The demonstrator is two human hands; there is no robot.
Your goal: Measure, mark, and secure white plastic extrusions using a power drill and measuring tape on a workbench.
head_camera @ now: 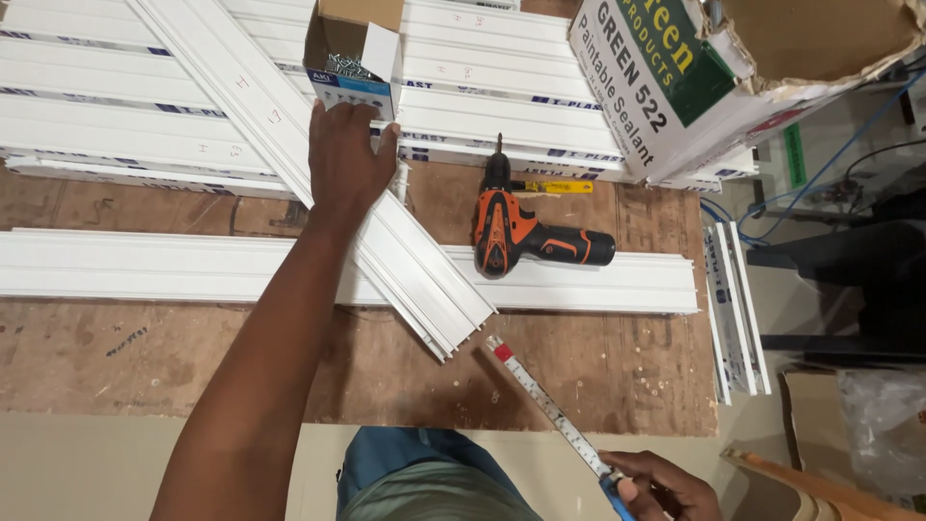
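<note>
My left hand point(345, 159) reaches up the board and grips the lower edge of a small open cardboard box point(359, 60) full of screws. Under the hand a white plastic channel strip point(405, 260) lies diagonally across a long horizontal white strip point(145, 265). My right hand point(661, 485) at the bottom edge holds a tape measure, whose blade point(540, 400) stretches up-left toward the diagonal strip's end. An orange and black cordless drill point(516, 232) lies on the horizontal strip.
A stack of white plastic strips point(116, 87) fills the back of the brown plywood board point(598, 367). A large open carton point(733, 77) stands at the upper right. More strips point(738, 309) lean off the right edge. A yellow tool point(555, 186) lies behind the drill.
</note>
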